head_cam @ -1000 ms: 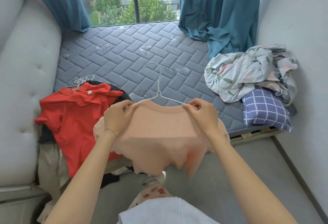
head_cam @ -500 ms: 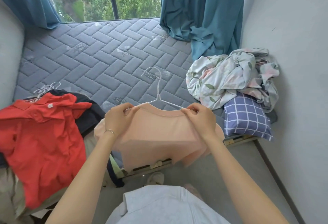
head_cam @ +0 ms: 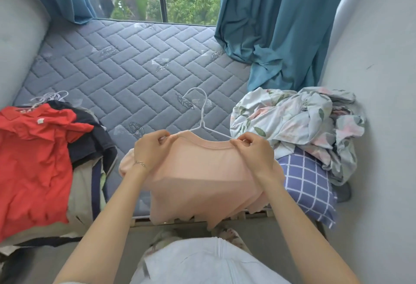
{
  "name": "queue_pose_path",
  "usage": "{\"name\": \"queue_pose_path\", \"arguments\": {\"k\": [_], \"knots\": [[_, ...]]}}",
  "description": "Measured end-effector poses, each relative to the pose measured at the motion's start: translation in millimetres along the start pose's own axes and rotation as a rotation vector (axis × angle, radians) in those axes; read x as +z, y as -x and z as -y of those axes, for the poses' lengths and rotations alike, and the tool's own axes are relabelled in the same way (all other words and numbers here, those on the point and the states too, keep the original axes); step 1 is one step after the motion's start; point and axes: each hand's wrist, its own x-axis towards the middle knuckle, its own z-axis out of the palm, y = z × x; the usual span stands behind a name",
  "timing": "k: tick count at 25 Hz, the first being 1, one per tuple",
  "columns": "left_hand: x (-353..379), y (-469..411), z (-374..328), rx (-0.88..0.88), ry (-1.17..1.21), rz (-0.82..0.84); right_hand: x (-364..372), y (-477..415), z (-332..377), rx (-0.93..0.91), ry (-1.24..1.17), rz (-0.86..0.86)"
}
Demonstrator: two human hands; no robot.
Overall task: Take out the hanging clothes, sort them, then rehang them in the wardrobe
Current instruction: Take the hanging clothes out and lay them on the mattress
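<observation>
I hold a peach T-shirt up over the front edge of the grey quilted mattress. A white wire hanger sits inside its neck, hook pointing away from me. My left hand pinches the left shoulder of the shirt at the collar. My right hand pinches the right shoulder over the hanger's arm. At the left lies a pile of clothes with a red shirt on top, dark garments under it and several white hangers at its far end.
Crumpled floral bedding and a blue checked pillow lie at the right against the wall. Teal curtains hang at both sides of the window. A padded grey headboard bounds the left. Grey floor runs below the bed edge.
The view has swung right and nearer to the bed, so the red pile sits further left. Both hands keep the same hold on the peach shirt and hanger.
</observation>
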Motion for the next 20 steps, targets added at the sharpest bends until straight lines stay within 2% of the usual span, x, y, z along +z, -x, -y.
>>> {"name": "queue_pose_path", "arguments": {"k": [4,9,12,16,20], "knots": [[36.1,-11.3,-36.3,-0.038,0.024,-0.019,-28.2,-43.8,-29.5,-0.018,0.001,0.059],[83.1,-69.9,-46.4,-0.035,0.142,-0.084,-6.3,-115.9,-50.0,-0.017,-0.034,0.067],[136.0,-129.3,-26.9,-0.029,0.144,-0.061,37.4,-172.6,-78.5,0.032,-0.061,0.056],[227.1,-204.4,32.0,-0.060,0.059,0.035,126.0,-246.6,-144.0,0.084,-0.017,0.130],[312.7,-268.4,92.0,0.019,0.052,0.006,219.2,-313.0,-202.4,0.066,-0.004,0.096]]}}
